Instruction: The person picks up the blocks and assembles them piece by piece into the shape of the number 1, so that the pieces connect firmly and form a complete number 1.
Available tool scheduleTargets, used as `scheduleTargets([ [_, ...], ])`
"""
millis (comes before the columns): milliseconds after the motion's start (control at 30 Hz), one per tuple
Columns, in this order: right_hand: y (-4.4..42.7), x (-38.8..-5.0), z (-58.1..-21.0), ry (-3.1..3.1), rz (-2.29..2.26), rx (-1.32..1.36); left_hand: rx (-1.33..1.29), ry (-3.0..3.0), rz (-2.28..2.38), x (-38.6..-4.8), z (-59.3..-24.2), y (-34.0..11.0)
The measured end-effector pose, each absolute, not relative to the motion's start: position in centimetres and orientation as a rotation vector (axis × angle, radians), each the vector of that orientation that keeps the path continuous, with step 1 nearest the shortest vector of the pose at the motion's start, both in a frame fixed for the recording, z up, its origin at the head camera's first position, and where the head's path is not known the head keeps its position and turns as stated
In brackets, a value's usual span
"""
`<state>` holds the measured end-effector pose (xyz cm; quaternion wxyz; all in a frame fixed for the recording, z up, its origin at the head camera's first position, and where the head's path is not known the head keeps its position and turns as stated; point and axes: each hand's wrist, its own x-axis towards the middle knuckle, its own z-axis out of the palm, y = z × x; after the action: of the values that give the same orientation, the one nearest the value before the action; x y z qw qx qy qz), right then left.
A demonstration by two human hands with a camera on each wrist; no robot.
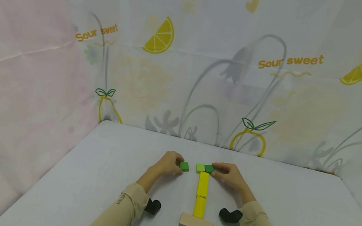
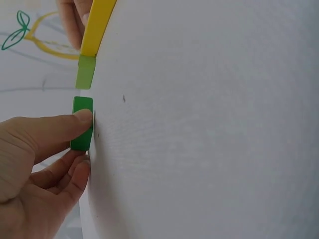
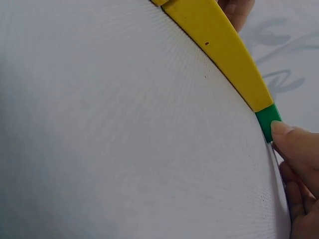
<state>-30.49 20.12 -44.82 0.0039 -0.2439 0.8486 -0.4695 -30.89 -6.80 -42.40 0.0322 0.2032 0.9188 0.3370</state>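
My left hand (image 1: pixel 169 162) pinches a green block (image 1: pixel 184 166) between thumb and fingers, low over the white table. In the left wrist view a gap separates this green block (image 2: pixel 81 134) from a light green block (image 2: pixel 85 72). Across from it, my right hand (image 1: pixel 231 175) grips a dark green block (image 1: pixel 209 169), which sits against the right side of the light green block (image 1: pixel 200 168). Below this pair, two yellow blocks (image 1: pixel 203 185) lie end to end in a line towards me. In the right wrist view my thumb (image 3: pixel 294 142) presses on the dark green block (image 3: pixel 267 119).
A plain wooden block (image 1: pixel 197 224) lies crosswise at the near end of the yellow line. Dark wrist-worn devices (image 1: pixel 230 216) show at both cuffs. A printed cloth (image 1: pixel 195 71) hangs behind the white table (image 1: pixel 115 158).
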Motion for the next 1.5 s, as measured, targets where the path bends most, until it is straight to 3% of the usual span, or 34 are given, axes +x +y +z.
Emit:
scheduleTargets([
  [800, 19.0, -28.4, -41.8, 2.714, -1.434, -0.792, 0.679, 2.821, 1.186, -30.9, -42.8, -5.9],
  [1033, 18.8, -27.8, -41.4, 2.697, -1.486, -0.686, 0.661, 2.832, 1.212, -31.0, -43.1, -5.6],
  [1267, 19.7, -29.7, -44.0, 2.681, -1.511, -0.628, 0.683, 2.844, 1.206, -31.0, -43.2, -5.3],
  [1500, 20.5, -30.9, -45.8, 2.603, -1.64, -0.795, 0.704, 2.844, 1.216, -30.9, -43.1, -5.2],
])
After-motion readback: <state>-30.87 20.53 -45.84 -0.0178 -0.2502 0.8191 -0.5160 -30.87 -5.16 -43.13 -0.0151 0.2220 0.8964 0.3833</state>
